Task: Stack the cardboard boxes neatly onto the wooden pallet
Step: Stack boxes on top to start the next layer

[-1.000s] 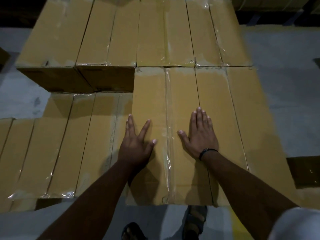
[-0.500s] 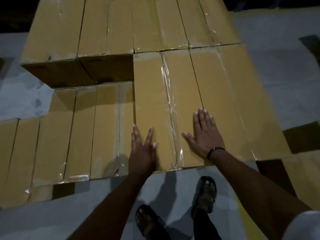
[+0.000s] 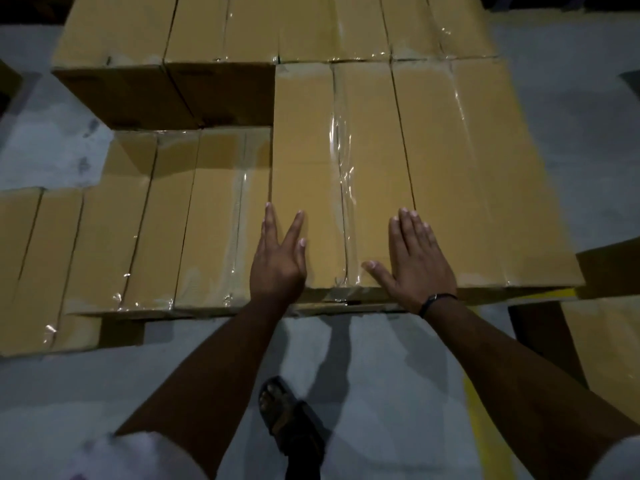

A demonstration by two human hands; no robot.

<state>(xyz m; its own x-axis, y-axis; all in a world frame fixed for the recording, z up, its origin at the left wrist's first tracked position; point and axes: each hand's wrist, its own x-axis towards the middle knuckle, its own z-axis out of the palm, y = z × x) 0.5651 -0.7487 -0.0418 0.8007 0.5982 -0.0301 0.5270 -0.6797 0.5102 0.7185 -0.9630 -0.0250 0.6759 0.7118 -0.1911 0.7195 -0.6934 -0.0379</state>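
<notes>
While box [image 3: 308,150] stays put, L grip [image 3: 278,263] & R grip [image 3: 415,268] still press top, flat, unclenched.

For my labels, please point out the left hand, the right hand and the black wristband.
left hand [image 3: 277,268], head view, back of the hand.
right hand [image 3: 417,268], head view, back of the hand.
black wristband [image 3: 432,300], head view, its strap.

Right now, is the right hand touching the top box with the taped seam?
Touching. Head view: the right hand lies flat on the top box near its front edge, no gap visible.
</notes>
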